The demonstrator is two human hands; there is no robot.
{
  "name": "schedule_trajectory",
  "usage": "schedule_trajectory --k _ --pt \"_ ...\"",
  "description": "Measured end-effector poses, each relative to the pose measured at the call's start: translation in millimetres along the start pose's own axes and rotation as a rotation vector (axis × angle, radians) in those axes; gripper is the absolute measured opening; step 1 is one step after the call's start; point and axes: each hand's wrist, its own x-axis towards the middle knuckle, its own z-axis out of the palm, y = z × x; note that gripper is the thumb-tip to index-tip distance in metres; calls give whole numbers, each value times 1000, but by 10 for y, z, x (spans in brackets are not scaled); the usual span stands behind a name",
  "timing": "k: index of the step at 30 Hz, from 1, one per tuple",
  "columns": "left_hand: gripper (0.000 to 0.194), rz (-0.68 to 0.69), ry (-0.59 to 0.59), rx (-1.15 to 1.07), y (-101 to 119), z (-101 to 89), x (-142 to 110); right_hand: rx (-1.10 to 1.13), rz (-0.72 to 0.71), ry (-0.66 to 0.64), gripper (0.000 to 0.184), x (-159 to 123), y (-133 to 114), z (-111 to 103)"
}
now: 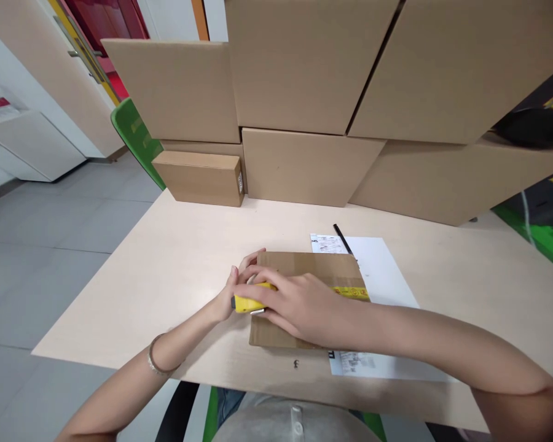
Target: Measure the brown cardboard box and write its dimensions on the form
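Toward the back left of the worktop (133, 288) stands a small box (203, 184), shut on the sides that show. Nearer, the left hand (227, 296) is at the left end of a carton (316, 264), fingers curved and thumb raised; whether it grips anything is hidden. Just beside it is a yellow tool (247, 304), held between the fingers and thumb of the right hand (304, 304). The carton lies flat under the right hand, its long axis running left to right; the left hand is nearer its left end, while the right forearm crosses its right end. It looks shut, its contents unseen. A yellow strip (351, 293) lies on its top; the right hand hides whether strip and tool join. Behind, big boxes (295, 166) stand stacked, contents unseen. Farther right, a pen (341, 237) rests by paper (389, 270) partly covered by the carton.
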Motion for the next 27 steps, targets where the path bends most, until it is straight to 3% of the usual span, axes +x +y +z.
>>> schedule_trajectory --k 4,9,13,18,21,27 --pt "84 14 14 19 92 -17 -15 -89 62 -21 49 26 -47 10" --pt "51 110 -153 233 122 -128 5 47 205 -97 47 -211 21 -167" --pt "42 103 -191 233 138 -162 23 210 368 -59 41 -625 214 -361" --pt "46 155 -220 204 126 -158 49 285 633 -3 37 -1444 553 -629" --pt "46 152 -211 213 117 -159 51 310 782 47 38 -1813 677 -664" --pt "48 120 -193 260 87 -174 33 354 850 81 39 -1901 666 -536"
